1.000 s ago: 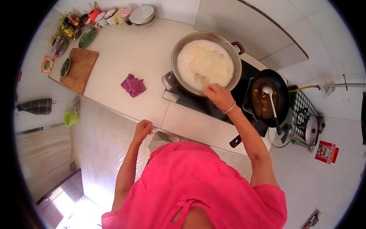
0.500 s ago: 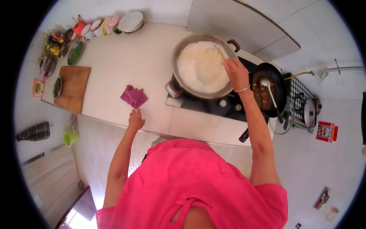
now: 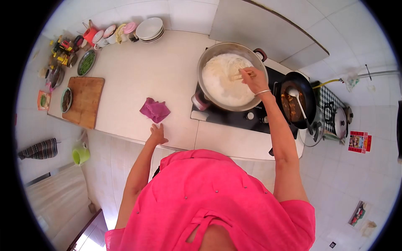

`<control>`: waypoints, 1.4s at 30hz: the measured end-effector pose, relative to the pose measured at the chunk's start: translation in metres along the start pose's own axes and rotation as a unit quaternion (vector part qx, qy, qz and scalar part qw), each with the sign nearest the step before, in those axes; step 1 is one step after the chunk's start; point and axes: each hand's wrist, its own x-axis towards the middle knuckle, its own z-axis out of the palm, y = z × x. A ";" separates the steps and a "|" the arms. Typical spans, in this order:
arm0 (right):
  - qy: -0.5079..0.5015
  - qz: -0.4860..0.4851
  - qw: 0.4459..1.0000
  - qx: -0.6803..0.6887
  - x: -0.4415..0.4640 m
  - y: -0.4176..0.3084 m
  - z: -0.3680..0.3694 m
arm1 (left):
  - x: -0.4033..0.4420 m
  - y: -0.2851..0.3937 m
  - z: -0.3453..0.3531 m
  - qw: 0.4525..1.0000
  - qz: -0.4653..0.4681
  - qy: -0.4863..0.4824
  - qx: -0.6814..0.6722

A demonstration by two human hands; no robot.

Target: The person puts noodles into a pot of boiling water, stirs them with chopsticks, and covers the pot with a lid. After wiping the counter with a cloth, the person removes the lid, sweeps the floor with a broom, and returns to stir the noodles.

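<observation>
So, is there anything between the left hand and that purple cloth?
Nothing visible: the left hand is over the counter's near edge, fingertips right at the cloth's near side. Whether they touch it, I can't tell.

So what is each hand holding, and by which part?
The right hand holds what look like chopsticks in its fingers, ends reaching over the pot; the exact grip spot is unclear. The left hand holds nothing visible.

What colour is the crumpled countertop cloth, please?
The crumpled cloth is pinkish purple, seen best in the head view.
</observation>
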 end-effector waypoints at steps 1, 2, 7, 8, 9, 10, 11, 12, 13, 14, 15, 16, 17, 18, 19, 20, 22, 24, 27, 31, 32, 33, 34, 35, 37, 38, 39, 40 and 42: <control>-0.004 0.018 1.000 0.007 -0.002 -0.002 -0.003 | 0.001 0.000 0.000 1.000 0.000 -0.001 0.002; -0.008 0.030 0.999 -0.015 -0.007 -0.010 -0.007 | 0.002 0.000 0.000 1.000 -0.002 -0.007 -0.004; -0.021 0.081 0.993 -0.087 -0.022 -0.040 -0.029 | 0.002 0.001 -0.003 0.999 -0.002 -0.024 -0.026; -0.020 0.084 0.991 -0.103 -0.023 -0.044 -0.034 | 0.002 0.002 -0.003 0.999 -0.003 -0.024 -0.026; -0.020 0.087 0.989 -0.120 -0.025 -0.048 -0.039 | 0.002 0.002 -0.003 0.999 -0.005 -0.024 -0.025; -0.020 0.090 0.986 -0.136 -0.025 -0.052 -0.044 | 0.002 0.002 -0.003 0.999 -0.006 -0.023 -0.024; -0.005 0.073 0.983 -0.167 -0.026 -0.057 -0.048 | 0.002 0.003 -0.004 0.999 -0.007 -0.025 -0.021; 0.010 0.056 0.979 -0.197 -0.026 -0.061 -0.051 | 0.002 0.003 -0.004 0.999 -0.008 -0.027 -0.018; 0.024 0.039 0.973 -0.227 -0.027 -0.064 -0.054 | 0.002 0.004 -0.004 0.999 -0.010 -0.029 -0.015; 0.049 0.023 0.974 -0.218 -0.029 -0.065 -0.054 | 0.002 0.005 -0.004 0.999 -0.010 -0.030 -0.017; 0.050 0.024 0.984 -0.171 -0.031 -0.060 -0.051 | 0.002 0.004 -0.005 0.999 -0.010 -0.030 -0.018; 0.050 0.025 0.991 -0.122 -0.032 -0.051 -0.045 | 0.002 0.004 -0.005 0.999 -0.010 -0.031 -0.019; 0.051 0.026 0.996 -0.074 -0.034 -0.047 -0.040 | 0.004 0.003 -0.004 0.999 -0.010 -0.032 -0.018; 0.032 0.014 0.995 -0.095 -0.038 -0.046 -0.034 | 0.005 0.003 -0.003 0.999 -0.010 -0.033 -0.016; 0.018 0.008 0.995 -0.098 -0.038 -0.042 -0.030 | 0.007 0.002 -0.001 0.999 -0.011 -0.034 -0.015; 0.005 0.003 0.995 -0.100 -0.038 -0.034 -0.026 | 0.007 0.002 0.000 0.999 -0.010 -0.031 -0.011; 0.005 -0.019 0.993 -0.112 -0.037 -0.022 -0.022 | 0.009 0.001 0.002 1.000 -0.007 -0.025 -0.002; 0.064 -0.040 0.993 -0.090 -0.034 -0.018 -0.021 | 0.006 0.001 0.002 1.000 -0.003 -0.024 -0.005; 0.132 -0.080 0.985 -0.075 -0.028 -0.013 -0.027 | 0.005 0.000 0.002 1.000 0.004 -0.020 -0.005; 0.217 -0.141 0.966 -0.009 -0.033 -0.029 -0.040 | 0.004 0.000 0.004 1.000 0.008 -0.019 -0.019; 0.240 -0.106 0.965 0.014 -0.037 -0.037 -0.044 | 0.005 -0.001 0.005 1.000 0.007 -0.018 -0.013; 0.258 -0.086 0.961 0.048 -0.043 -0.040 -0.045 | 0.005 -0.001 0.006 1.000 0.006 -0.017 -0.007; 0.275 -0.066 0.956 0.082 -0.049 -0.043 -0.046 | 0.006 -0.001 0.006 1.000 0.005 -0.015 -0.001; 0.291 -0.047 0.949 0.116 -0.052 -0.044 -0.046 | 0.006 0.000 0.006 1.000 0.003 -0.015 -0.004; 0.260 -0.084 0.962 -0.006 -0.059 -0.015 -0.053 | 0.005 0.000 0.006 1.000 0.000 -0.014 -0.010; 0.270 -0.072 0.960 0.008 -0.067 -0.015 -0.053 | 0.006 0.000 0.005 1.000 0.002 -0.016 -0.010; 0.278 -0.061 0.958 0.022 -0.071 -0.026 -0.050 | 0.009 0.000 0.004 1.000 0.002 -0.017 -0.011; 0.308 -0.049 0.949 0.050 -0.075 -0.040 -0.056 | 0.007 -0.003 0.006 1.000 0.000 -0.023 -0.010; 0.345 -0.014 0.936 0.069 -0.084 -0.059 -0.069 | 0.004 -0.002 0.005 1.000 0.001 -0.025 -0.012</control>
